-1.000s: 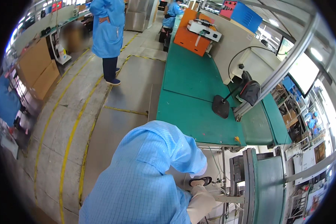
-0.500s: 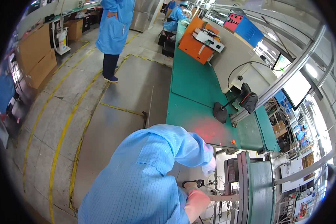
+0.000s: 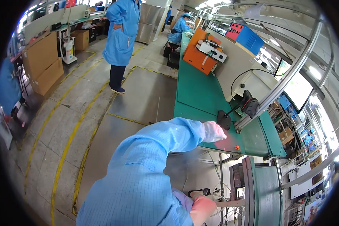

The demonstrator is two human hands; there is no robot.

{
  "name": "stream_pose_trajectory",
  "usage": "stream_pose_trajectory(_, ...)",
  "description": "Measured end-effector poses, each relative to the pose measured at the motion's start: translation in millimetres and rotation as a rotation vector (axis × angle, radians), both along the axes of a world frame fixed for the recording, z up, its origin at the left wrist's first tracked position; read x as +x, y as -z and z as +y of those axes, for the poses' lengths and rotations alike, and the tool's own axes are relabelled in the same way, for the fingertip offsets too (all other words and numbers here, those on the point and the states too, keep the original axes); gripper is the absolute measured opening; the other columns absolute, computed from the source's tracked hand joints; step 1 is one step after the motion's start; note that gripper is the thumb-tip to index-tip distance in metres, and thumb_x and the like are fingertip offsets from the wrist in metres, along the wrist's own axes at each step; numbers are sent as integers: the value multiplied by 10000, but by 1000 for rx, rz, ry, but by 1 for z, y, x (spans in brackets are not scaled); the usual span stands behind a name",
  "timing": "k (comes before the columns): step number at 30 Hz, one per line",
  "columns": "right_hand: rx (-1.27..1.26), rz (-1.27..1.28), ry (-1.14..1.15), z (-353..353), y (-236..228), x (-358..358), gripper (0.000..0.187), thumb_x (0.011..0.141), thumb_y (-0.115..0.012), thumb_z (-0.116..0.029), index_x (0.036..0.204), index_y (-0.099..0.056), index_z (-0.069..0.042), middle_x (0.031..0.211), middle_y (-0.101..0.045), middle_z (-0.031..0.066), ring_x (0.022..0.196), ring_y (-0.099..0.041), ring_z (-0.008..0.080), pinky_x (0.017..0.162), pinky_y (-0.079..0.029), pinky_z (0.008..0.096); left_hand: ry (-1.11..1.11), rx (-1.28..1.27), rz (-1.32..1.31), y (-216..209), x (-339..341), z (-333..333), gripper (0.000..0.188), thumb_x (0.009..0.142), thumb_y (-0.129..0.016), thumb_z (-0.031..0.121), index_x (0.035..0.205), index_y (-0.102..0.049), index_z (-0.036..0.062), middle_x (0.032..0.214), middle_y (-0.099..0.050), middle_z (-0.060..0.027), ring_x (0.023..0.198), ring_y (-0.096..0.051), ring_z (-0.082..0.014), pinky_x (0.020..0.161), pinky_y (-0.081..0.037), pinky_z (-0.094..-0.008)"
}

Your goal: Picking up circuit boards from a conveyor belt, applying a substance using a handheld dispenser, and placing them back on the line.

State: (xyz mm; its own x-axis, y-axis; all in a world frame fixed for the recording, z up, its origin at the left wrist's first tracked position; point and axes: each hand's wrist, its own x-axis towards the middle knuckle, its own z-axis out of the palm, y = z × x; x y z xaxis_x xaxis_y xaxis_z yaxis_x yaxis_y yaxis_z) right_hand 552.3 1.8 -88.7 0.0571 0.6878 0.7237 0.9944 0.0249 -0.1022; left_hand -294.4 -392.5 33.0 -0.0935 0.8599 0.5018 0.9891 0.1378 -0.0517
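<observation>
My left hand (image 3: 213, 132), in a pale glove lit pink, is over the near edge of the green table (image 3: 194, 92). Its fingers are curled together, their tips toward the right; whatever they hold, if anything, cannot be made out. Beyond the hand, a black barcode scanner (image 3: 249, 104) sits tilted on a stand with a flat black base (image 3: 223, 121). Red light falls on the tabletop by my fingers. A small orange piece (image 3: 237, 147) is at the table's front edge, apart from the hand. My right hand is not in view.
A slanted metal post (image 3: 280, 81) and a screen (image 3: 298, 88) stand at the right. An orange panel with a white device (image 3: 211, 50) leans farther back. Below right is a green-topped conveyor section (image 3: 267, 192). A person in a blue coat (image 3: 120, 37) stands at the left, near cardboard boxes (image 3: 45, 62).
My left hand has risen from below the table's front edge to over the tabletop. The whole view has shifted slightly, with the surroundings lower and farther right.
</observation>
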Motion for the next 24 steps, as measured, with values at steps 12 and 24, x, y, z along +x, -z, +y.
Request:
stream_pose_trajectory(12, -193, -63, 368, 0, 6, 1, 350, 919, -565, -352, 742, -712, -88, 730, -678, 144, 646, -632, 313, 528, -441, 454, -238, 404, -149, 28, -22, 4, 179, 918, -593, 291, 1025, -701, 198, 854, -712, -73, 738, -680, -289, 652, -553, -413)
stream_pose_trajectory(24, -160, -271, 319, -15, -52, -91, 304, 924, -546, -336, 808, -703, -104, 824, -660, 129, 745, -608, 298, 630, -413, 449, -298, 348, -278, 25, -19, 5, 185, 931, -580, 350, 1042, -696, 258, 870, -726, -84, 703, -692, -303, 599, -558, -425)
